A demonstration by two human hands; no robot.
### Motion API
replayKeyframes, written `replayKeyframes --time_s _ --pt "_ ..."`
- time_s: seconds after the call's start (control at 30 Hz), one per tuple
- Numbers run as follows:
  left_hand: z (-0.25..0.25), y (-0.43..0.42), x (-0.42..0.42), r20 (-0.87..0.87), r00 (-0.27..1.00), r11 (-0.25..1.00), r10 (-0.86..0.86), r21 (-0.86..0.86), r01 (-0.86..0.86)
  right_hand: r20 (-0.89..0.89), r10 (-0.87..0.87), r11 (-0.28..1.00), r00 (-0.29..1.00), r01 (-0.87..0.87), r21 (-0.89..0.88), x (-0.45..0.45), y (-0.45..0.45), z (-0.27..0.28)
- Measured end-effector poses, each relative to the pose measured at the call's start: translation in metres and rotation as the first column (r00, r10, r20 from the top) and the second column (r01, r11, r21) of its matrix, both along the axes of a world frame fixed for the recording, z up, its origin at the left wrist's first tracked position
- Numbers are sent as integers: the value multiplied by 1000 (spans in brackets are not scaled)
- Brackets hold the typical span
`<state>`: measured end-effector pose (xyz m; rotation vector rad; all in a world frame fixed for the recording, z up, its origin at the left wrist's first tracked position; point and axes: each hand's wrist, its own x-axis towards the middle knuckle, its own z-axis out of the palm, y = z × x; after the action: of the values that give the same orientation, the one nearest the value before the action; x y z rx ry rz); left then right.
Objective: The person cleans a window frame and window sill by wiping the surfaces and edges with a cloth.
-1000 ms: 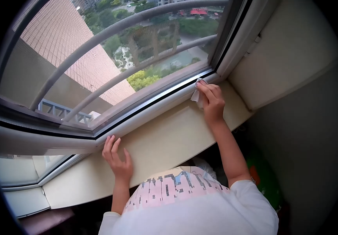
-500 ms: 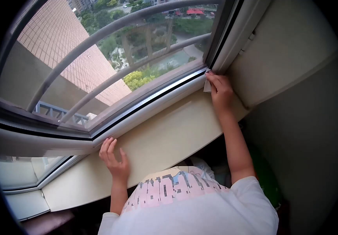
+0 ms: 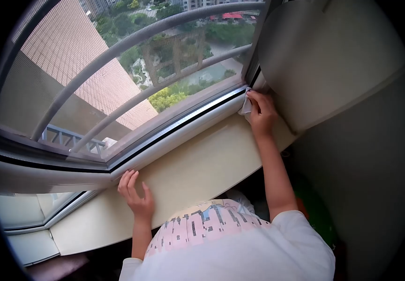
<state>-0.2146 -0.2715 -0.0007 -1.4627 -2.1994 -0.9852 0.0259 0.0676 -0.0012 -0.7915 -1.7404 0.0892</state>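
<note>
My right hand pinches a white wipe at the far right corner of the window frame. Part of the wipe hangs down over the frame's inner edge, and the rest is hidden by the fingers. My left hand rests near the frame's lower left corner, fingers spread and holding nothing. Its fingertips touch the edge where the frame meets the cream windowsill.
Behind the window screen curve grey guard rails, with trees and buildings far below. A pale wall closes off the right side. Below the sill at right lies something green. A second window pane is at lower left.
My right hand has shifted slightly down, and more of the wipe shows beside it. My left hand stays nearly in place. A blurred grey shape now covers part of the upper right.
</note>
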Motion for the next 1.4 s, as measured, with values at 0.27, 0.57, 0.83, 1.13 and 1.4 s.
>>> replayKeyframes --time_s 0.27,0.57,0.83,1.13,1.4 --pt "-3 -3 -1 19 1000 1000 15 14 -15 -18 -76 989 997 73 -128 17 -3 -19" --pt "-2 -3 -2 32 999 1000 -14 11 14 -7 -59 988 998 57 -144 1 -16 -13" --pt "1 -4 -1 35 999 1000 -16 -2 17 50 11 997 999 -7 -74 1 -5 0" --pt "3 -4 -1 21 1000 1000 2 -3 -1 25 20 995 999 -18 -102 3 -4 -6" --pt "2 -5 -1 26 1000 1000 -1 15 1 99 60 993 993 -49 -103 -2 -18 3"
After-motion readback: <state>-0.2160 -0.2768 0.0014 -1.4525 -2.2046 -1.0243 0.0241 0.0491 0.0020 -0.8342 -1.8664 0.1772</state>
